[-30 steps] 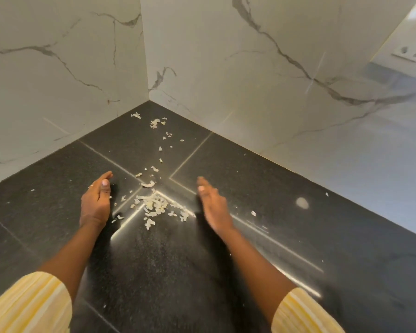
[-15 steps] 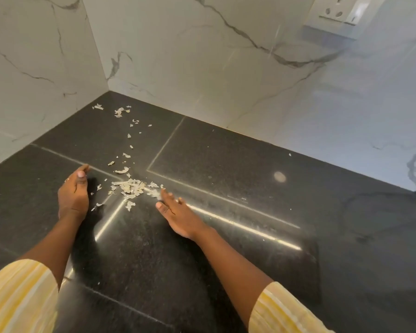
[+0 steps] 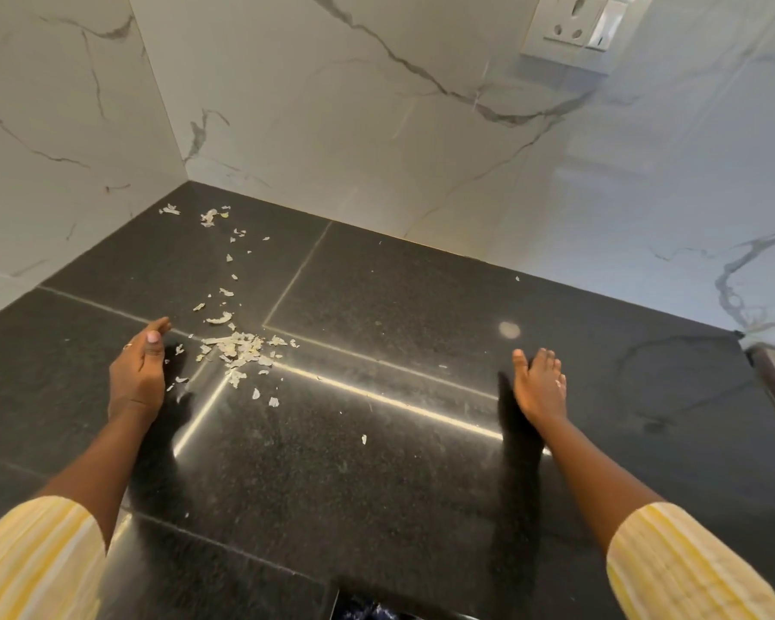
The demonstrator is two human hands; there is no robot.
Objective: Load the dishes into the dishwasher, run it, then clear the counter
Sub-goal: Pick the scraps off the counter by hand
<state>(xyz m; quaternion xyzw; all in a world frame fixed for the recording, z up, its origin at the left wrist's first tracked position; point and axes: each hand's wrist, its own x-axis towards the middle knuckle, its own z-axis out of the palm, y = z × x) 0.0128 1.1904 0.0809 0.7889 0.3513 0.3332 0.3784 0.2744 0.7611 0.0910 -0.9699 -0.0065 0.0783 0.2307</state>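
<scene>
One wide-angle view, worn on the person's head, looks forward and steeply down onto the dark desk (image 3: 421, 485), facing the corner where the marble walls (image 3: 332, 127) meet; it sits near, with the left hand (image 3: 137, 378) and right hand (image 3: 540, 387) mid-frame

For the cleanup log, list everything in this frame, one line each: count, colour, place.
counter: one, black speckled stone with pale seams, fills the lower frame.
scraps: many, pale flakes; main heap left of centre, a trail running to the back corner, a few strays nearer.
walls: two, white marble with grey veins, meeting at the back-left corner.
socket plate: one, white, on the wall at upper right.
spot: one, pale, round, on the counter right of centre.
sleeves: two, yellow-and-white striped, bottom corners.
left hand: edge-on, fingers relaxed, just left of the heap.
right hand: open, empty, well right of the heap.
</scene>
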